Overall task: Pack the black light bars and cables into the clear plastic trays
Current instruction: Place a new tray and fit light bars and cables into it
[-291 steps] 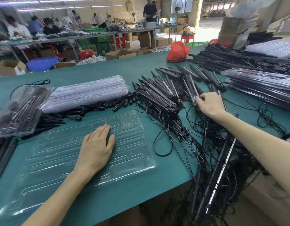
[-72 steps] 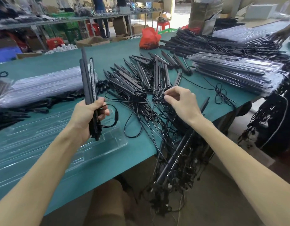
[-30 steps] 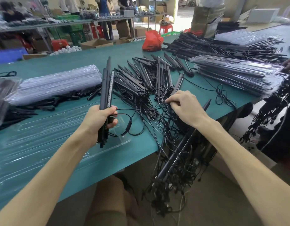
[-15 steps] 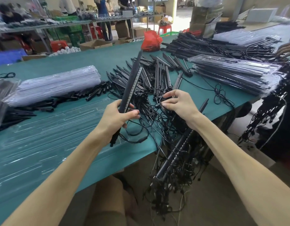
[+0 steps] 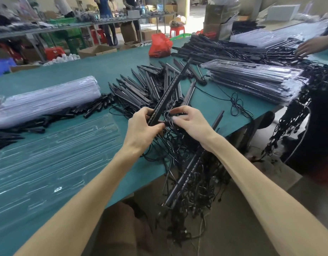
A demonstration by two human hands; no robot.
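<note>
My left hand (image 5: 143, 126) grips the near end of a black light bar (image 5: 168, 93) that slants up and away to the right over the pile of loose light bars (image 5: 141, 89). My right hand (image 5: 189, 121) pinches a thin black cable (image 5: 167, 115) right beside that bar's end, above a tangle of cables (image 5: 178, 145). A clear plastic tray (image 5: 48, 154) lies on the green table to the left of both hands, with no bars showing in it. More bars and cables (image 5: 187, 182) hang over the table's front edge.
A bundle of clear trays (image 5: 45, 100) lies at the back left, with small black parts (image 5: 96, 108) beside it. Packed trays (image 5: 251, 80) are stacked at the right. A red bag (image 5: 159, 45) sits farther back. Another person's hand (image 5: 307, 47) reaches in at the far right.
My left hand has carried the light bars from over the tray to the right and tilted them toward the pile. My right hand has stayed in the cables and now meets the bar's end.
</note>
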